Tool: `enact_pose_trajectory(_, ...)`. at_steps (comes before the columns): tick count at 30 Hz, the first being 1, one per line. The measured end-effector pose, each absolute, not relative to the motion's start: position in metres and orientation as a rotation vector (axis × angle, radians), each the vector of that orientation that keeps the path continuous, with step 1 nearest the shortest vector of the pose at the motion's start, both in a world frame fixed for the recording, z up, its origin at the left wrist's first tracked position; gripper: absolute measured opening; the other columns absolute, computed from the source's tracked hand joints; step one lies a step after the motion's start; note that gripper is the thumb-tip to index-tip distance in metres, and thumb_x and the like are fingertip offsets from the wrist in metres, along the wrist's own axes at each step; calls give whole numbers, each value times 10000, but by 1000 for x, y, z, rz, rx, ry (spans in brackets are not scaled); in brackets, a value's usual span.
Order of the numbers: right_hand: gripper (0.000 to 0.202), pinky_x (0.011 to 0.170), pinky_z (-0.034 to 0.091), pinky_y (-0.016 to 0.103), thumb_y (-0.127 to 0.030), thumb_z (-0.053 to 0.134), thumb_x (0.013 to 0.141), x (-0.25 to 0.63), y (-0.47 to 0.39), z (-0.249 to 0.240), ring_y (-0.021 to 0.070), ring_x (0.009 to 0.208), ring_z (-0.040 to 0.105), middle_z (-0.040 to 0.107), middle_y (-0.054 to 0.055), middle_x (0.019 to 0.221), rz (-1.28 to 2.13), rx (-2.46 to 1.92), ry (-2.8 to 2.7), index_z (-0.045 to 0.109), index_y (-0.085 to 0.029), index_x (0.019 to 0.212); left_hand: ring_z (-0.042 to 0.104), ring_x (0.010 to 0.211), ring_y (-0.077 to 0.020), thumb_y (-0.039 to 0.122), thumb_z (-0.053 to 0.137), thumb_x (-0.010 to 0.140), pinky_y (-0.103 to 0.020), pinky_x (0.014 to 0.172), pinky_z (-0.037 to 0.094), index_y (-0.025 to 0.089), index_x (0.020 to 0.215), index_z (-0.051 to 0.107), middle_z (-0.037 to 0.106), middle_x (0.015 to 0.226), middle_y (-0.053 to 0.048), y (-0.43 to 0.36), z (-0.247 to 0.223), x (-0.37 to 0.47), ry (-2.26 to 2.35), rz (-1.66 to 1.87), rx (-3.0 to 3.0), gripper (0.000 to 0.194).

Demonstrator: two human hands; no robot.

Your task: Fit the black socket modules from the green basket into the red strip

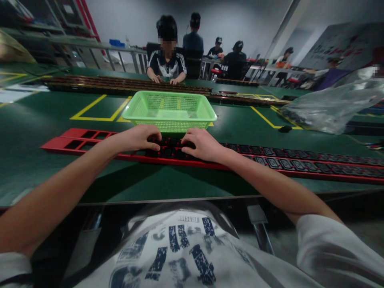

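Two long red trays (61, 143) lie side by side across the green table, with rows of black square parts (273, 163) in their slots. At the left end several slots hold no part. My left hand (145, 138) is over the trays, its fingers and thumb curled around a black square part. Opposite it, my right hand (201, 145) has its fingers and thumb bent down onto another black part. The fingertips partly hide what each hand grips. Between my hands, black parts (167, 152) show in the slots.
A light green mesh basket (171, 126) stands just behind the trays. Brown strips (120, 85) lie farther back, with a person (166, 60) seated behind them. A clear plastic bag (327, 108) is at the right, near a small black piece (285, 129). Yellow tape marks the table.
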State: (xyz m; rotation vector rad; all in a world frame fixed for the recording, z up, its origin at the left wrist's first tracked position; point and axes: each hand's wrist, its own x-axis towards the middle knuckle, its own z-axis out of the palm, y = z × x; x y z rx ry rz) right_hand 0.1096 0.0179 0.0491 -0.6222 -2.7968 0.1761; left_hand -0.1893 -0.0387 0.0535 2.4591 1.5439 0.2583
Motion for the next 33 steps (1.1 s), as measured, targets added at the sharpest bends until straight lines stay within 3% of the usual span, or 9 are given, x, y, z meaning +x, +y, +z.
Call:
enact_pose_trajectory(8, 210, 924, 441, 389, -330, 700, 1055, 107, 14, 49, 292, 1114, 644, 729, 128, 1183, 127, -695, -2845, 792, -162, 1141, 656, 1239, -309, 564, 599, 1009, -443, 1138, 492, 175, 1241, 742, 718, 1276, -147, -46, 47, -167, 1449, 358, 2581, 475)
enact_pose_trajectory(13, 209, 912, 409, 389, -333, 679, 1066, 106, 12, 49, 301, 1146, 641, 739, 127, 1191, 90, -679, -2845, 787, -175, 1148, 651, 1241, -322, 618, 696, 946, -449, 1134, 489, 162, 1295, 730, 711, 1297, -157, -43, 40, -161, 1508, 319, 2556, 575)
enact_pose_trajectory(17, 236, 946, 395, 421, -303, 620, 1099, 106, 7, 48, 322, 1189, 639, 749, 155, 1256, 16, -651, -2860, 773, -156, 1201, 634, 1311, -349, 650, 666, 959, -476, 1172, 472, 158, 1321, 715, 697, 1380, -183, -44, 40, -163, 1541, 316, 2574, 613)
enact_pose_trajectory(22, 344, 1055, 418, 486, -300, 559, 1122, 111, 3, 55, 355, 1287, 625, 707, 183, 1437, -14, -560, -2907, 690, -143, 1398, 553, 1496, -400, 778, 495, 1008, -525, 1269, 400, 103, 1635, 465, 569, 1638, -251, -48, 34, -156, 1467, 172, 2627, 922)
enact_pose_trajectory(26, 648, 1172, 420, 582, -476, 658, 1061, 131, 11, 69, 417, 1430, 572, 603, 220, 1599, 43, -566, -3041, 540, -153, 1610, 569, 1474, -450, 898, 623, 859, -536, 1239, 422, 86, 1754, 261, 536, 1654, -288, -49, 31, -144, 1539, -30, 2648, 1261)
enact_pose_trajectory(30, 1229, 1282, 339, 672, -606, 891, 814, 183, 27, 81, 503, 1580, 438, 402, 252, 1770, 142, -786, -3258, 277, -176, 1787, 607, 1414, -456, 833, 684, 845, -531, 1174, 459, 120, 1779, 225, 573, 1605, -279, -50, 34, -139, 1607, -114, 2669, 1261)
enact_pose_trajectory(33, 1387, 1268, 363, 714, -523, 957, 699, 234, 36, 84, 549, 1551, 472, 426, 274, 1748, 187, -1141, -3322, 201, -181, 1812, 618, 1393, -460, 804, 680, 859, -521, 1152, 462, 116, 1775, 250, 578, 1600, -281, -50, 40, -138, 1590, -125, 2678, 1224)
